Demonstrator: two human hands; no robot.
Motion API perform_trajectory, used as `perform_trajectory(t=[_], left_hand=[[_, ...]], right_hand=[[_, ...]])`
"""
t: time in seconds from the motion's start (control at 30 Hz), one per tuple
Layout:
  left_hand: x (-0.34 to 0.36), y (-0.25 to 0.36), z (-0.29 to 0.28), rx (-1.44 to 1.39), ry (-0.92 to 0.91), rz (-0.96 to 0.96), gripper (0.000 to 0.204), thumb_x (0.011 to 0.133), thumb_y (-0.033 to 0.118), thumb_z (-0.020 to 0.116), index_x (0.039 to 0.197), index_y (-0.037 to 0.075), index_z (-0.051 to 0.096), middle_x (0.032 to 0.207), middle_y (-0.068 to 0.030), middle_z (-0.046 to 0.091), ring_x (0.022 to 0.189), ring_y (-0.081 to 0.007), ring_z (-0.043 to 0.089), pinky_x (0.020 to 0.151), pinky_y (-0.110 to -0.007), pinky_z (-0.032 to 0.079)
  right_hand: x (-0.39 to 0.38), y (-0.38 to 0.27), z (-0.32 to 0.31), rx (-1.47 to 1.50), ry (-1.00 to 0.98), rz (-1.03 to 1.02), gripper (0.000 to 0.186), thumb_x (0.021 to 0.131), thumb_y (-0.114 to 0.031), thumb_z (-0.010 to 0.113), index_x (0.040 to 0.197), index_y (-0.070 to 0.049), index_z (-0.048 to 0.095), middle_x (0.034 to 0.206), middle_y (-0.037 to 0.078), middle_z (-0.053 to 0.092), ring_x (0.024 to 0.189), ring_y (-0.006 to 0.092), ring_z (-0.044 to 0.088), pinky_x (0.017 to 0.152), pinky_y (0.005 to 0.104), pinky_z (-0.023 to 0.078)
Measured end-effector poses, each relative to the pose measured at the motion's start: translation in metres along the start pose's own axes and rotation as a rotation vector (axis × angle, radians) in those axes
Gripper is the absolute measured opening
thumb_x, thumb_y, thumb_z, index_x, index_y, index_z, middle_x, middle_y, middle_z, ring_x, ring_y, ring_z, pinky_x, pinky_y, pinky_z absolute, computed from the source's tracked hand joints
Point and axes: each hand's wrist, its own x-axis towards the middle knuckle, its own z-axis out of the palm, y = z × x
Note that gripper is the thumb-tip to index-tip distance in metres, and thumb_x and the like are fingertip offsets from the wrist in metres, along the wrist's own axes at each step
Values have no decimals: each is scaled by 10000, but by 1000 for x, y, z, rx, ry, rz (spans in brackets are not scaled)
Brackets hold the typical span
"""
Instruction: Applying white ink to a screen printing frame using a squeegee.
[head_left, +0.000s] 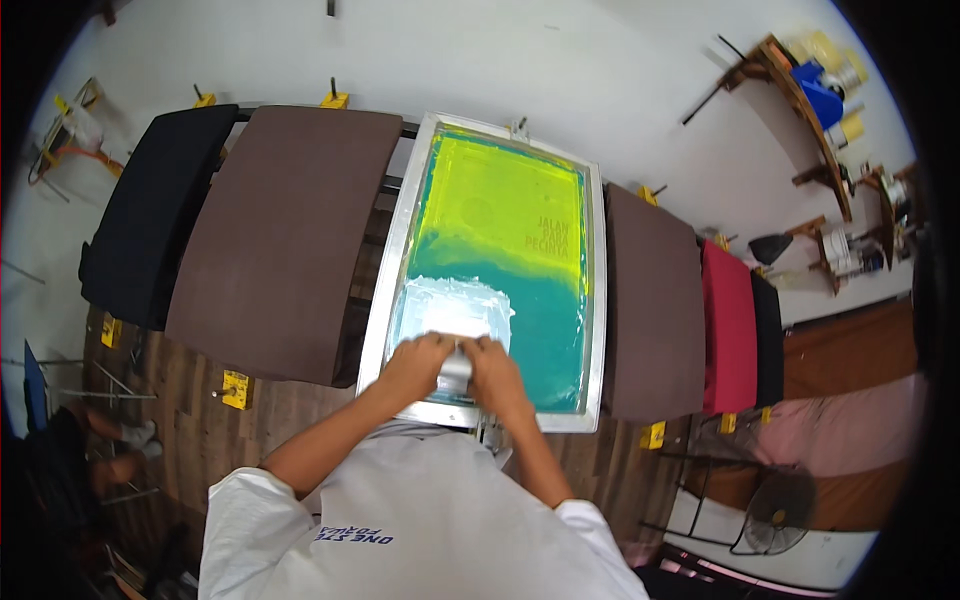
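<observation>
In front of me lies a screen printing frame (598,330) with a silver metal rim. Its mesh is yellow-green at the far half and teal at the near half, with small lettering at the far right. White ink (425,305) is spread thickly over the near left of the mesh. My left hand (415,368) and my right hand (493,376) are closed side by side on a squeegee (457,374) at the near end of the white patch. The squeegee's lower edge is mostly hidden by my fingers.
Brown fabric-covered boards (290,230) flank the frame, with a black one (160,210) far left and a red one (728,330) right. Yellow brackets (236,390) jut below. Wooden wall shelves (815,110), a fan (780,512) and another person's foot (140,435) stand around.
</observation>
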Motion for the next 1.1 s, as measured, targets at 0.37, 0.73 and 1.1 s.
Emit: perform_trajectory(t=[0.37,0.73,1.1], left_hand=[[20,15,-13,46,2,-33,392,682,-89,609,1059,19,598,940,-185,632,834,-385,657,716,-461,542],[-42,17,26,151,53,71,474,717,-9,637,1189,12,598,1085,-175,582,1001,-341,608,791,-417,522],[40,-9,-12,-129,30,-69,339,709,-100,568,1029,-12,638,1015,-212,653,932,-404,644,801,-463,537]], right_hand=[[14,-10,-26,0,-19,88,462,662,24,639,1117,-54,634,1024,183,624,950,396,604,810,470,522],[-38,-17,0,34,-57,2,566,645,29,700,1188,-47,560,1128,169,580,1064,370,560,856,447,522],[43,6,-15,-37,-65,92,475,680,2,642,1145,-91,625,1055,153,628,1009,365,597,832,455,527]])
